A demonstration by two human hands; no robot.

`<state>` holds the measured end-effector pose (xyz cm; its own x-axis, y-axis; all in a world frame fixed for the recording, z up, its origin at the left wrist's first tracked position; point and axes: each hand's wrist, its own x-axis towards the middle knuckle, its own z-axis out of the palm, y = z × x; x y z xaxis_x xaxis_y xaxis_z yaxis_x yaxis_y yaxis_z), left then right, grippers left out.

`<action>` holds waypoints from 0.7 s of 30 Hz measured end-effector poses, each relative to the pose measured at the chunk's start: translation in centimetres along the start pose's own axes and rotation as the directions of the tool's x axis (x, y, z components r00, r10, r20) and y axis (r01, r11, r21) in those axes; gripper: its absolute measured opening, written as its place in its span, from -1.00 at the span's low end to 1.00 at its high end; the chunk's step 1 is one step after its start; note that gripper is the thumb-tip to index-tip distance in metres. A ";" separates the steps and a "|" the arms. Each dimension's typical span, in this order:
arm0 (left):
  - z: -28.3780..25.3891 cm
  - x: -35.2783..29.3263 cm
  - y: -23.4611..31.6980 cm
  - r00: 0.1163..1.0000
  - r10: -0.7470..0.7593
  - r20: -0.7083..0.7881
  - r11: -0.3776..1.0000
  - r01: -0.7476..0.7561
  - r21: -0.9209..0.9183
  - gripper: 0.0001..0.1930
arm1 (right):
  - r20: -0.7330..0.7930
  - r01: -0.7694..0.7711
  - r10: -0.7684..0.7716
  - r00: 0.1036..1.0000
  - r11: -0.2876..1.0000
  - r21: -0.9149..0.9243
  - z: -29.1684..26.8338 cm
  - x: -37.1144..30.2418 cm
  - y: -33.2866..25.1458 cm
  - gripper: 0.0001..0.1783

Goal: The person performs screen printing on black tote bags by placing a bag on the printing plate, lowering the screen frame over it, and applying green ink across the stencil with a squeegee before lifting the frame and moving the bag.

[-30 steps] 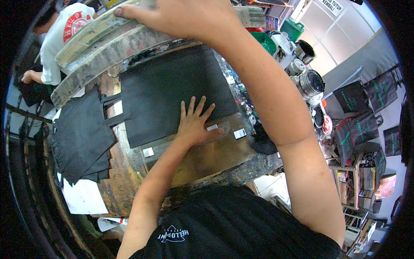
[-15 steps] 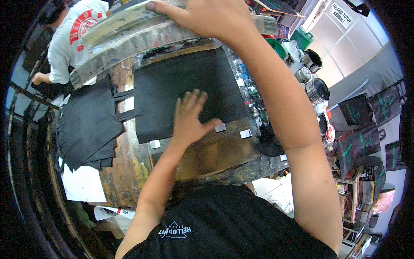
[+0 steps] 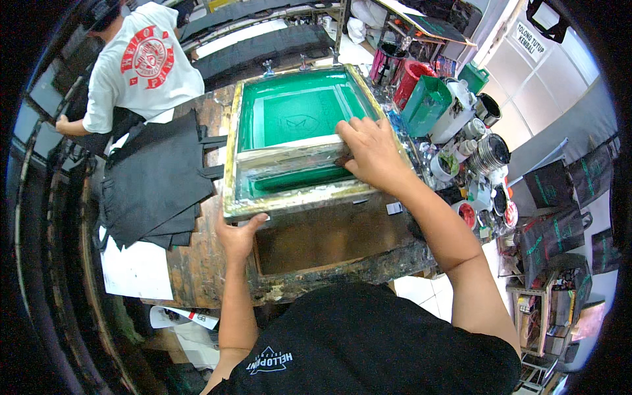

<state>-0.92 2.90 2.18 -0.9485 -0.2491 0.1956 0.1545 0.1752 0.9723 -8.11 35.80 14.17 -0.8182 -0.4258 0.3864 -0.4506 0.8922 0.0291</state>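
Observation:
A screen printing frame (image 3: 229, 178) with a green mesh lies over the work table, a faint emblem showing in its middle. Across its near part stands a pale squeegee (image 3: 289, 150), with green ink along its near side. My right hand (image 3: 374, 150) is closed round the squeegee's right end. At the near left corner of the screen frame, my left hand (image 3: 238, 238) grips the edge; its thumb lies along the near side and its fingers are partly hidden. Two black strap handles (image 3: 212, 172) stick out left of the frame; what lies beneath it is hidden.
A pile of black fabric bags (image 3: 155, 178) lies left of the screen, over white paper (image 3: 135, 273). Paint tubs and cans (image 3: 487, 148) crowd the table's right side. A person in a white shirt (image 3: 141, 66) stands at the far left. Black bags (image 3: 553, 217) hang at right.
The screen has come down over the flat black bag. My right hand has moved from the raised frame to the squeegee; my left has gone from the bag to the frame's near left corner.

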 end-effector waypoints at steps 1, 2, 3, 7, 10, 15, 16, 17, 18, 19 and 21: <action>-1.3 -0.6 -3.7 1.000 0.013 -0.025 0.993 -0.010 0.119 -0.05 | 0.032 -0.008 0.006 0.999 0.999 0.035 1.3 0.0 -0.3 -0.36; -1.1 -1.2 -3.6 0.996 0.077 -0.034 0.960 -0.064 0.271 0.00 | 0.068 -0.031 0.027 0.997 0.998 0.059 1.9 0.0 -0.1 -0.37; -0.6 -1.9 -3.6 0.990 0.140 -0.033 0.902 -0.114 0.417 0.05 | 0.104 -0.053 0.047 0.993 0.997 0.050 2.2 -0.3 0.1 -0.35; -0.7 -2.5 -4.6 0.973 0.232 0.010 0.781 -0.193 0.594 0.15 | 0.213 -0.029 0.017 0.977 0.998 0.057 2.2 -1.3 -0.1 -0.32; -0.9 -2.2 -5.4 0.964 0.262 0.051 0.752 -0.237 0.615 0.18 | 0.152 0.024 -0.034 0.988 0.998 0.064 3.5 -3.3 -1.4 -0.32; -1.1 -2.4 -5.9 0.970 0.240 0.034 0.770 -0.211 0.602 0.21 | 0.085 -0.007 0.006 0.996 1.000 0.022 5.7 -0.7 -0.3 -0.42; -1.1 -2.5 -5.8 0.974 0.224 0.039 0.773 -0.202 0.602 0.21 | 0.085 -0.009 0.009 0.996 1.000 0.006 6.7 0.5 0.6 -0.41; -1.0 -2.4 -5.7 0.976 0.213 0.046 0.775 -0.198 0.600 0.20 | 0.082 -0.013 0.014 0.997 1.000 -0.014 7.9 1.8 1.7 -0.40; -1.1 -2.5 -5.7 0.978 0.201 0.051 0.776 -0.191 0.601 0.20 | 0.078 -0.014 0.017 0.997 0.999 -0.030 9.2 3.2 2.8 -0.39; -1.1 -2.6 -6.0 0.979 0.200 0.041 0.782 -0.185 0.595 0.20 | 0.062 -0.014 0.017 0.998 0.999 -0.040 10.3 4.9 3.9 -0.36; -1.3 -2.6 -6.6 0.970 0.241 0.040 0.783 -0.219 0.582 0.20 | 0.024 -0.009 0.011 1.000 0.998 -0.055 12.4 8.8 6.1 -0.30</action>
<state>0.88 1.19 -4.58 -0.8935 -0.1613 0.4190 0.1674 0.7464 0.6441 -22.43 35.61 6.33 -0.8312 -0.4196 0.3647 -0.4225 0.9032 0.0762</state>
